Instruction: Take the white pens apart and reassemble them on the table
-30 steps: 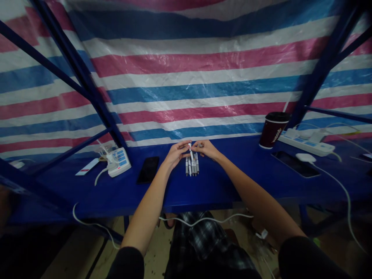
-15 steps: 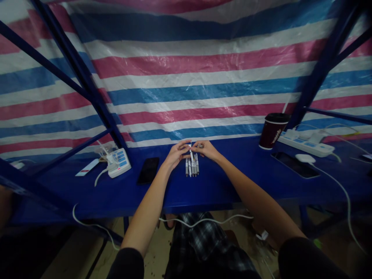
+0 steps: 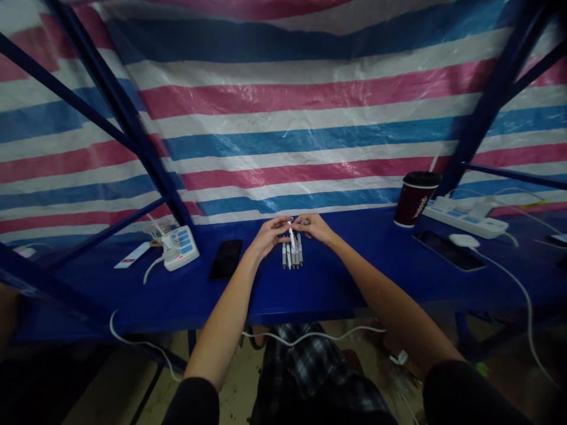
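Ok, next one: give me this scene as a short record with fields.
left hand: fingers around a white pen
right hand: fingertips at the pen's upper end, grip unclear
surface: blue table
under the hands: pens side by side
left side: black phone, power strip
right side: lidded cup with straw

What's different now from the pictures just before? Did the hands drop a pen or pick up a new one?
Hardly anything changed. The lower end of the white pen seems to have tipped slightly toward the person. No drop or new pick-up shows: the left hand still has it, with the right hand close against it. The row of pens and the cup stayed put.
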Demonstrator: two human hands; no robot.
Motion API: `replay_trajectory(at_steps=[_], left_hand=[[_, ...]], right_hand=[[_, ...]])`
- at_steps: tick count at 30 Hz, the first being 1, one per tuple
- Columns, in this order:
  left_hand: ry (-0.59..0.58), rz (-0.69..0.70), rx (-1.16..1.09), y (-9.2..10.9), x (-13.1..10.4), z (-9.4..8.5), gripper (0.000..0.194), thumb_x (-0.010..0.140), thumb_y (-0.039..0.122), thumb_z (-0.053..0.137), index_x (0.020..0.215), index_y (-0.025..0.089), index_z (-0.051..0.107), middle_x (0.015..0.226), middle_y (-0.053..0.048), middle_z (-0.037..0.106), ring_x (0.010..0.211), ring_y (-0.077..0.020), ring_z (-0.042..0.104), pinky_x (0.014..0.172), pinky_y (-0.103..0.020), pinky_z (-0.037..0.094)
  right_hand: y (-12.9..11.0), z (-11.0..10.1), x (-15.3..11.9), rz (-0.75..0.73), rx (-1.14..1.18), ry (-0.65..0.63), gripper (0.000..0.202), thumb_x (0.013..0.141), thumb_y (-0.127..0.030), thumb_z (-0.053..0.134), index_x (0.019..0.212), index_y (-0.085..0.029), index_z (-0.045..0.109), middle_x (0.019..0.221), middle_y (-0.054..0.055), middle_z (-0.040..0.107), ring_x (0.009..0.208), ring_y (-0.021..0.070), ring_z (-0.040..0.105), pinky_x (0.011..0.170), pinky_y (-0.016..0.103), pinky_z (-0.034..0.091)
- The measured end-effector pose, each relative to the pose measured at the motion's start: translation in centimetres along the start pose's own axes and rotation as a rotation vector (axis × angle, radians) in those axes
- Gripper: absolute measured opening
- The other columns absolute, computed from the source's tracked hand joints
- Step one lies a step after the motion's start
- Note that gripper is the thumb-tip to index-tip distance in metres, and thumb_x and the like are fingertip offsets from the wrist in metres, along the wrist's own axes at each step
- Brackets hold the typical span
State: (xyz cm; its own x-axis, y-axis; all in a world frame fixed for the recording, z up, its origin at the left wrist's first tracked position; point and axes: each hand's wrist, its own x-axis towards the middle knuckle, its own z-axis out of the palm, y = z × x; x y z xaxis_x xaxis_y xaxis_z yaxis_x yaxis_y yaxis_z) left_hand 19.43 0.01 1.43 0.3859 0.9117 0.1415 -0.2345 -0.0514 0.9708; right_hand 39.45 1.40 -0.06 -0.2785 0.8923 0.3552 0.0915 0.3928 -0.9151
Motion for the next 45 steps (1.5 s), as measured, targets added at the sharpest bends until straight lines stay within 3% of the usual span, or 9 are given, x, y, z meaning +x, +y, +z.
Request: replay_trajectory(at_steps=[11,17,24,30,33,38,41,43,45], left_hand=[[-0.05,-0.014,0.027,0.2,-0.1,0.0,0.049,0.076,0.024,0.085,0.124,0.021,0.072,0.099,-0.006,0.068,0.091,-0.018,0.069,0.082,-0.035,0.06],[-0.175,-0.061,0.065,0.4,-0.6,0.4,0.056,0.08,0.026,0.082,0.134,0.022,0.065,0.104,-0.008,0.071,0.091,-0.0208,0.073,0.08,-0.033,0.059],[-0.245,-0.068,0.069,0.6,-0.9,0.6,0.06,0.084,0.026,0.08,0.14,0.022,0.06,0.111,-0.01,0.072,0.094,-0.0216,0.073,0.086,-0.038,0.059],[-0.242,-0.073,0.07,0.6,-0.8,0.6,0.058,0.084,0.025,0.079,0.139,0.022,0.061,0.11,-0.01,0.072,0.093,-0.0219,0.073,0.083,-0.035,0.059],[-0.241,-0.073,0.046,0.4,-0.7,0.6,0.056,0.084,0.024,0.079,0.137,0.022,0.062,0.108,-0.009,0.072,0.093,-0.0222,0.073,0.084,-0.037,0.059],[-0.132,-0.025,-0.062,0.4,-0.4,0.4,0.052,0.08,0.018,0.079,0.13,0.021,0.066,0.1,-0.006,0.072,0.088,-0.02,0.071,0.085,-0.039,0.059],[-0.067,0.014,-0.09,0.5,-0.3,0.3,0.05,0.078,0.016,0.079,0.127,0.02,0.069,0.103,-0.007,0.072,0.084,-0.017,0.069,0.081,-0.033,0.057],[-0.047,0.028,-0.084,0.4,-0.1,0.2,0.05,0.078,0.017,0.078,0.127,0.019,0.07,0.105,-0.008,0.073,0.082,-0.0154,0.067,0.078,-0.03,0.056],[-0.019,0.042,-0.03,0.1,0.2,-0.1,0.049,0.08,0.018,0.076,0.128,0.018,0.069,0.105,-0.008,0.074,0.081,-0.0149,0.067,0.076,-0.028,0.054]], right_hand=[[-1.2,-0.1,-0.3,0.018,0.19,0.08,0.037,0.068,-0.049,0.084,0.081,-0.016,0.073,0.05,-0.005,0.048,0.04,0.0084,0.038,0.039,0.025,0.03],[-2.9,-0.8,-0.7,-0.064,0.451,0.248,0.037,0.071,-0.05,0.085,0.086,-0.019,0.072,0.047,-0.011,0.03,0.042,0.0065,0.021,0.042,0.025,0.03],[-2.7,-0.5,-0.5,-0.09,0.457,0.295,0.043,0.067,-0.052,0.087,0.087,-0.017,0.072,0.048,-0.011,0.033,0.042,0.0061,0.023,0.04,0.024,0.028],[-2.6,-0.5,-0.4,-0.114,0.441,0.352,0.043,0.068,-0.052,0.085,0.09,-0.019,0.072,0.048,-0.011,0.032,0.043,0.0067,0.024,0.04,0.024,0.029],[-2.2,-0.2,-0.4,-0.095,0.402,0.319,0.043,0.07,-0.054,0.084,0.09,-0.019,0.071,0.05,-0.01,0.037,0.042,0.0067,0.026,0.04,0.024,0.03],[-1.5,0.7,-0.5,-0.006,0.253,0.102,0.045,0.068,-0.055,0.086,0.088,-0.017,0.072,0.055,-0.005,0.05,0.041,0.0076,0.037,0.039,0.023,0.031],[-1.3,0.5,-0.4,0.041,0.277,0.03,0.047,0.076,-0.06,0.079,0.093,-0.017,0.072,0.053,-0.008,0.039,0.04,0.0065,0.03,0.039,0.022,0.027],[-1.2,0.0,-0.1,0.072,0.361,0.041,0.048,0.081,-0.065,0.071,0.094,-0.018,0.069,0.053,-0.01,0.032,0.041,0.0063,0.024,0.039,0.021,0.025],[-0.9,-0.7,0.1,0.079,0.393,0.086,0.045,0.082,-0.064,0.069,0.092,-0.019,0.067,0.056,-0.009,0.035,0.042,0.0068,0.024,0.04,0.021,0.024]])
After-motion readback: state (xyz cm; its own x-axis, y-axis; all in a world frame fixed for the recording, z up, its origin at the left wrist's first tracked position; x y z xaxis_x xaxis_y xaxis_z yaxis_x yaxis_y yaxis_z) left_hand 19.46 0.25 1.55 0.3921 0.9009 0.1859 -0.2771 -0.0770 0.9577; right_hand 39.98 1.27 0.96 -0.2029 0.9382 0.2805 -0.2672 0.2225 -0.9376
